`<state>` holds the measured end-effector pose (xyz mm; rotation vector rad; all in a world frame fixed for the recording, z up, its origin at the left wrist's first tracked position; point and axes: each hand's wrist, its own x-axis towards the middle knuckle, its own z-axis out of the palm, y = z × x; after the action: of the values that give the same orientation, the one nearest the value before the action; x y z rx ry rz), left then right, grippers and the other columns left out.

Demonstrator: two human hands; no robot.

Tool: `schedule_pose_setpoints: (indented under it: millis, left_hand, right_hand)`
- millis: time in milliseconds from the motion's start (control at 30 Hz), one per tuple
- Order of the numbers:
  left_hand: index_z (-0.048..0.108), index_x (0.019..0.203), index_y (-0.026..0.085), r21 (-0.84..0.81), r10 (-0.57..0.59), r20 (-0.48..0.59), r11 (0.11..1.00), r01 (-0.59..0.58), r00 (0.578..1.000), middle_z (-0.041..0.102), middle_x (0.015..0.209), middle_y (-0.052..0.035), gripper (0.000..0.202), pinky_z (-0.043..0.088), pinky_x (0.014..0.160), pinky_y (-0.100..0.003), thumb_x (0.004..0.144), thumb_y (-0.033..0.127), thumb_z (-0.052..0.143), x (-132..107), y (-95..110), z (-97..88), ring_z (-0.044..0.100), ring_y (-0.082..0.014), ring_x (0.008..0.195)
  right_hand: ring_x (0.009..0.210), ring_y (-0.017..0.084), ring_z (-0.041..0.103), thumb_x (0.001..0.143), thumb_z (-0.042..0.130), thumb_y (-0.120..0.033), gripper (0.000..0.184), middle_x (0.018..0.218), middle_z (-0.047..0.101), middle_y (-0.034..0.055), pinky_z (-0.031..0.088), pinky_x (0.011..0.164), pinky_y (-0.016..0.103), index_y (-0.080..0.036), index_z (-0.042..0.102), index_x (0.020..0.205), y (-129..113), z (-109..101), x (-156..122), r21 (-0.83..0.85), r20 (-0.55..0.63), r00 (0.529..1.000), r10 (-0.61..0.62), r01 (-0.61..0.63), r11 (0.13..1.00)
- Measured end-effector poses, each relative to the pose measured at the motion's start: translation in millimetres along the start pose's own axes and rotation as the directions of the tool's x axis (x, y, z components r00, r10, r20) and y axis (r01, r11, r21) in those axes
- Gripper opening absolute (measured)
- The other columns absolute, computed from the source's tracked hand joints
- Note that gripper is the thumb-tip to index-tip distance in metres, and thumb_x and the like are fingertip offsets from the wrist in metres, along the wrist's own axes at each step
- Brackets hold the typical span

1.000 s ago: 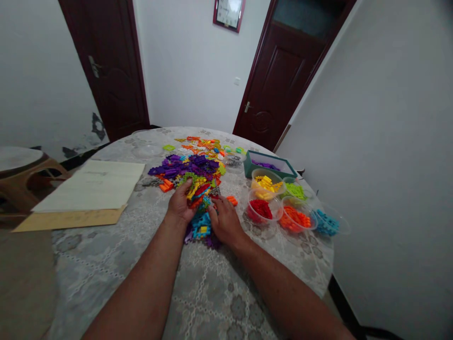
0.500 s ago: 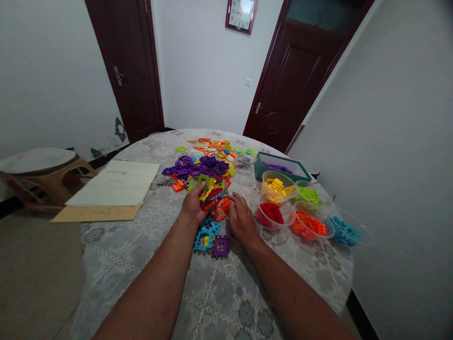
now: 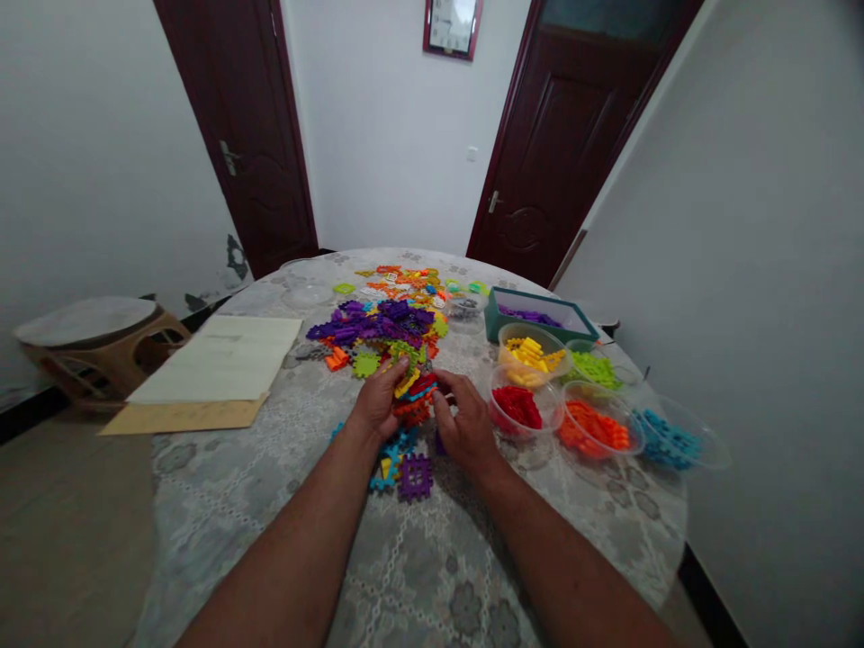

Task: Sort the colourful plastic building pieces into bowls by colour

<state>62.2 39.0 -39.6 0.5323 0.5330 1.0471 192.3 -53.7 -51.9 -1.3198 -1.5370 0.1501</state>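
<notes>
My left hand (image 3: 380, 398) is closed round a bunch of toothed plastic building pieces (image 3: 417, 407), with green, yellow, red, blue and orange ones showing. My right hand (image 3: 465, 418) pinches the right side of the same bunch between thumb and fingers; its fingertips partly cover the pieces. Below the hands lie a purple square piece (image 3: 415, 477) and several blue pieces (image 3: 383, 480), partly behind my left wrist. Just beyond my left hand are a loose green square piece (image 3: 365, 364) and a heap of purple pieces (image 3: 378, 322).
Clear tubs on the right hold yellow (image 3: 530, 355), red (image 3: 517, 407), orange (image 3: 594, 427), green (image 3: 594, 369) and blue pieces (image 3: 668, 439). Behind them stands a green box (image 3: 496, 326) with purple pieces. Paper sheets (image 3: 216, 360) lie left. More pieces (image 3: 405, 283) are scattered at the back.
Both hands have drawn closer round the bunch, which is now more compact. The green square piece now shows beyond my left hand. The view has shifted slightly.
</notes>
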Motion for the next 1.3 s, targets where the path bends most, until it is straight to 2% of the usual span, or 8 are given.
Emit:
schedule_pose_setpoints:
  millis: [200, 400, 700, 833, 933, 1100, 1200, 1300]
  left_hand:
    - [0.065, 0.093, 0.014, 0.022, -0.042, -0.018, 0.999, 0.043, 0.999, 0.075, 0.077, -0.0066, 0.015, 0.063, 0.060, -0.031, 0.085, 0.019, 0.077, -2, 2, 3.5, 0.074, -0.0210, 0.063]
    - [0.068, 0.099, 0.011, 0.005, -0.186, -0.051, 0.983, 0.186, 0.981, 0.077, 0.081, -0.0105, 0.014, 0.065, 0.063, -0.035, 0.091, 0.022, 0.070, -3, 9, 2.3, 0.077, -0.0241, 0.066]
    - [0.071, 0.091, 0.012, -0.115, -0.258, -0.049, 0.961, 0.251, 0.965, 0.077, 0.076, -0.0093, 0.014, 0.066, 0.065, -0.034, 0.097, 0.020, 0.062, -5, 15, 1.9, 0.075, -0.0216, 0.063]
    - [0.072, 0.091, 0.012, -0.146, -0.249, -0.072, 0.960, 0.237, 0.966, 0.076, 0.073, -0.0085, 0.012, 0.065, 0.061, -0.031, 0.096, 0.019, 0.063, -6, 17, 2.3, 0.074, -0.0201, 0.060]
    - [0.072, 0.093, 0.012, -0.144, -0.235, -0.111, 0.965, 0.218, 0.966, 0.076, 0.072, -0.0083, 0.013, 0.064, 0.057, -0.030, 0.097, 0.020, 0.063, -7, 18, 4.2, 0.074, -0.0195, 0.058]
    - [0.071, 0.093, 0.012, -0.134, -0.209, -0.110, 0.972, 0.194, 0.972, 0.076, 0.074, -0.0075, 0.014, 0.064, 0.060, -0.030, 0.099, 0.021, 0.062, -8, 16, 5.6, 0.074, -0.0187, 0.058]
    - [0.071, 0.092, 0.011, -0.130, -0.202, -0.083, 0.973, 0.190, 0.976, 0.075, 0.075, -0.0076, 0.016, 0.064, 0.060, -0.029, 0.100, 0.021, 0.061, -8, 14, 5.7, 0.074, -0.0181, 0.061]
    - [0.071, 0.092, 0.010, -0.116, -0.193, -0.083, 0.976, 0.183, 0.978, 0.075, 0.074, -0.0077, 0.017, 0.064, 0.061, -0.028, 0.100, 0.020, 0.061, -9, 13, 7.4, 0.074, -0.0177, 0.061]
  right_hand:
    - [0.119, 0.023, 0.063, 0.097, 0.054, -0.013, 0.026, 0.125, 0.064, 0.0098, 0.059, 0.096, 0.039, -0.024, 0.065, 0.117, -2, -3, 2, 0.000, -0.030, 0.997, -0.067, 0.067, 0.998]
    - [0.112, 0.020, 0.067, 0.094, 0.055, -0.011, 0.020, 0.127, 0.066, 0.0087, 0.060, 0.090, 0.033, -0.023, 0.060, 0.109, -10, -8, 2, 0.067, 0.025, 0.994, -0.102, 0.100, 0.993]
    - [0.101, 0.019, 0.072, 0.100, 0.057, -0.023, 0.013, 0.119, 0.073, 0.0080, 0.059, 0.085, 0.031, -0.022, 0.065, 0.111, -23, -19, 3, 0.055, -0.023, 0.998, -0.056, 0.057, 0.997]
    - [0.083, 0.019, 0.071, 0.100, 0.059, -0.030, 0.018, 0.100, 0.075, 0.0052, 0.057, 0.077, 0.032, -0.022, 0.067, 0.114, -25, -42, 12, -0.058, -0.215, 0.976, 0.013, -0.026, 0.998]
    - [0.084, 0.021, 0.071, 0.099, 0.058, -0.034, 0.029, 0.102, 0.076, 0.0062, 0.056, 0.079, 0.034, -0.022, 0.066, 0.124, -19, -71, 22, -0.173, -0.329, 0.941, 0.079, -0.142, 0.975]
    - [0.089, 0.029, 0.070, 0.095, 0.052, -0.028, 0.027, 0.098, 0.076, 0.0120, 0.053, 0.084, 0.043, -0.019, 0.072, 0.109, 4, -111, 32, -0.487, -0.292, 0.943, 0.160, -0.290, 0.824]
    - [0.103, 0.033, 0.068, 0.093, 0.048, -0.021, 0.029, 0.108, 0.075, 0.0180, 0.051, 0.097, 0.051, -0.015, 0.071, 0.108, 12, -113, 34, -0.602, -0.266, 0.963, 0.037, -0.196, 0.774]
    - [0.114, 0.030, 0.066, 0.097, 0.048, -0.019, 0.029, 0.118, 0.073, 0.0162, 0.049, 0.106, 0.049, -0.016, 0.069, 0.116, 1, -95, 29, -0.534, -0.181, 0.977, -0.115, 0.001, 0.846]
